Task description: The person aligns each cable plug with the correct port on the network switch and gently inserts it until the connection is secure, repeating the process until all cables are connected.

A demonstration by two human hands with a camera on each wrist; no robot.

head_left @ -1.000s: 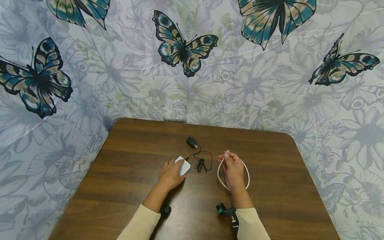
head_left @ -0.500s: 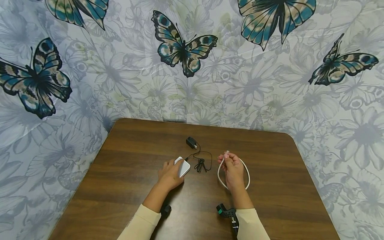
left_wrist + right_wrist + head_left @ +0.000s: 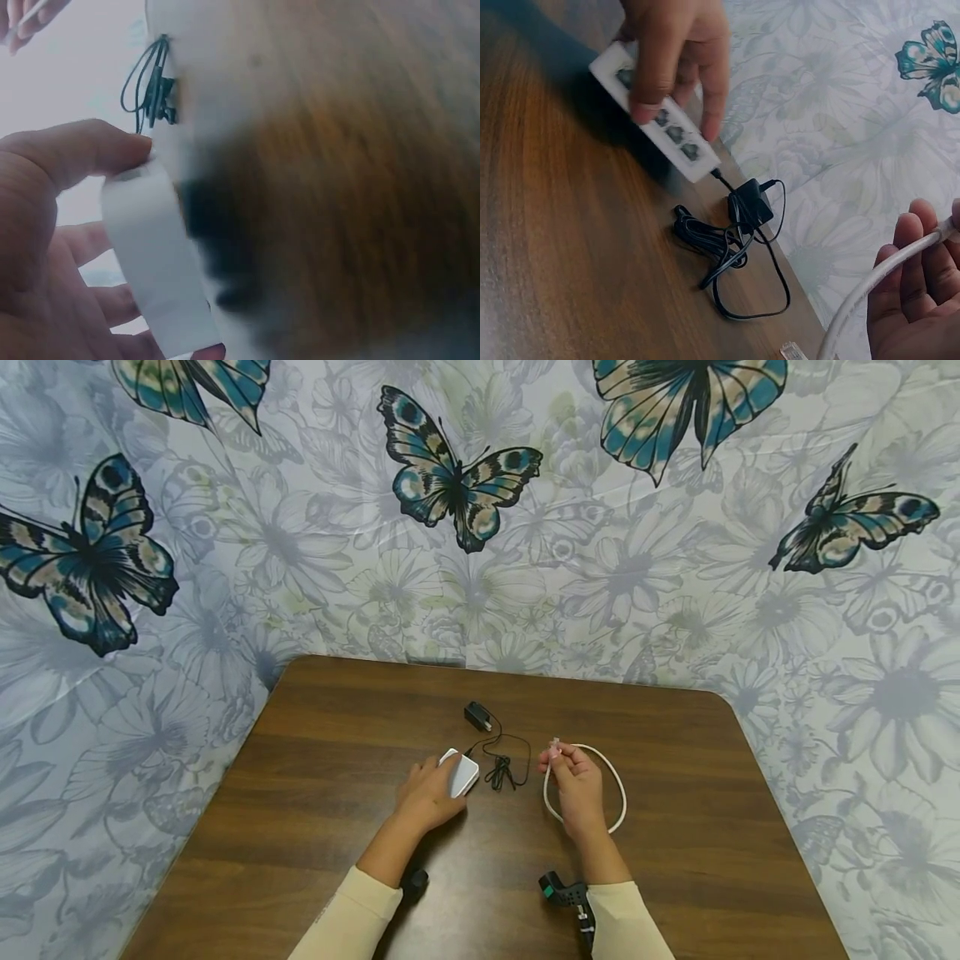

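Observation:
My left hand (image 3: 429,797) grips a small white network switch (image 3: 464,776) by its edges, thumb on the near side. In the right wrist view, a row of ports shows along the side of the switch (image 3: 667,124), and a thin black cord enters its end. My right hand (image 3: 581,789) pinches a white Ethernet cable (image 3: 623,789) close to a clear plug (image 3: 555,744). The cable loops round behind that hand. Another clear plug (image 3: 793,351) shows at the bottom of the right wrist view. Switch and cable are apart.
A black power adapter (image 3: 477,716) lies towards the back of the brown wooden table (image 3: 360,710). Its bundled black cord (image 3: 500,772) rests between the two hands. Behind the table hangs a butterfly-patterned cloth (image 3: 480,602).
My right hand has shifted slightly left with the Ethernet cable, and its plug points more to the left. The switch has turned a little in my left hand.

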